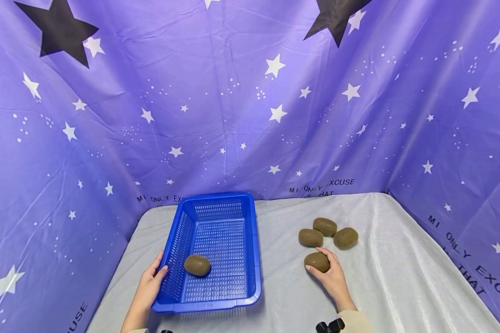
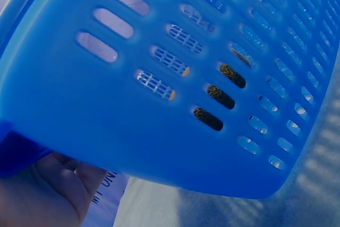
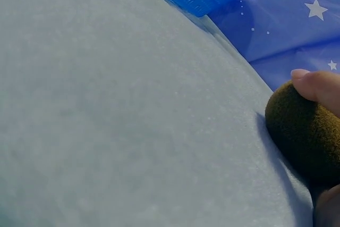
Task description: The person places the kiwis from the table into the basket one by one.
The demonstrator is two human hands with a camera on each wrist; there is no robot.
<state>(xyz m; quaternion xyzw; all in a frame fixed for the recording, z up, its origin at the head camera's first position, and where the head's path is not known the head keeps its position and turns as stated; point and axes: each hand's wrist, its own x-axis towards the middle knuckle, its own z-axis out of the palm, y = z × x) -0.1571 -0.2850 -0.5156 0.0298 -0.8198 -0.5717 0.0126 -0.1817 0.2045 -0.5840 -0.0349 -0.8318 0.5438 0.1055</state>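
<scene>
Gripping kiwi [image 1: 318, 262], lower right
Fingers of right hand [image 1: 334, 279] clamp it, ideally lightly; those of left hand [image 1: 149, 281] clamp basket [image 1: 208, 306].

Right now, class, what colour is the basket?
The basket is blue, seen best in the head view.

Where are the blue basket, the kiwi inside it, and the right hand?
Blue basket [image 1: 255, 249]: head view, right rim.
Kiwi inside basket [image 1: 197, 265]: head view, visible middle.
Right hand [image 1: 334, 279]: head view, middle of the hand.
</scene>
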